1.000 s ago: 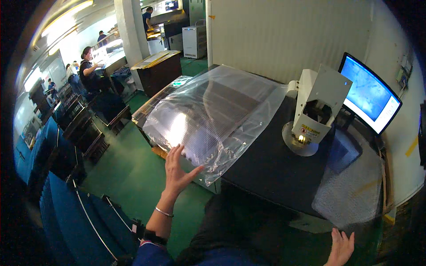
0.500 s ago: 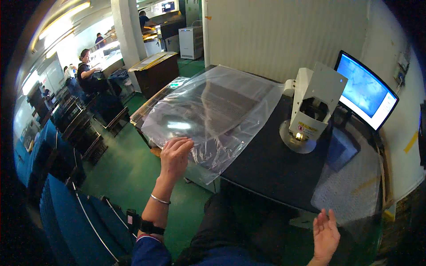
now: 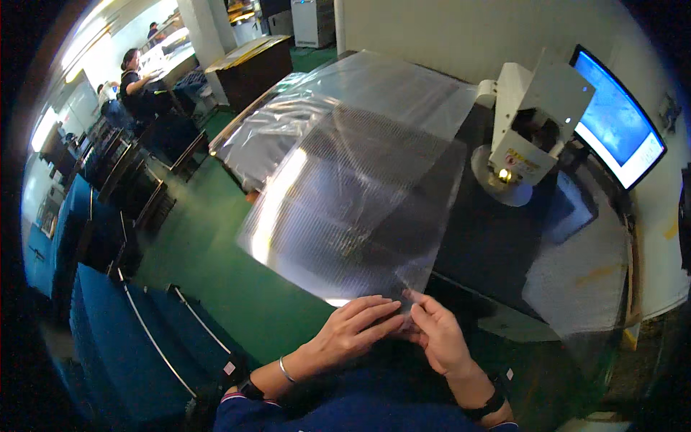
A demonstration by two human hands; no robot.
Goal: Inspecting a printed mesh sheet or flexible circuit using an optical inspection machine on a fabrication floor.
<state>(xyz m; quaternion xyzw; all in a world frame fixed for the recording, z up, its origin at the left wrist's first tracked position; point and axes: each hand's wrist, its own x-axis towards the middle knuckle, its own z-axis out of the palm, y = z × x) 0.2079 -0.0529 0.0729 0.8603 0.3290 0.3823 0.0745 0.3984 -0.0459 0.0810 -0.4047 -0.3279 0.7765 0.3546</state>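
- The sheet (image 3: 360,216) now juts past the near side of the table (image 3: 489,241) toward the person; a second ago clear plastic lay flat over that corner.
- The film (image 3: 266,133) sits bunched on the table's far left part, behind the sheet.
- Both hands have come together just off the table's near side, so the sheet seems to be under two-handed control.
- Left hand (image 3: 360,327): half open, fingers stretched and close together at the sheet's near edge; whether it grips, I cannot tell.
- Right hand (image 3: 439,335): thumb and forefinger nearly closed, apparently pinching the sheet's near corner.
- Counted, largest first: one table, one sheet at the hands, one monitor (image 3: 619,115) at the table's far right, one white device (image 3: 533,129) on the table's right half, two hands, one bracelet (image 3: 286,369).
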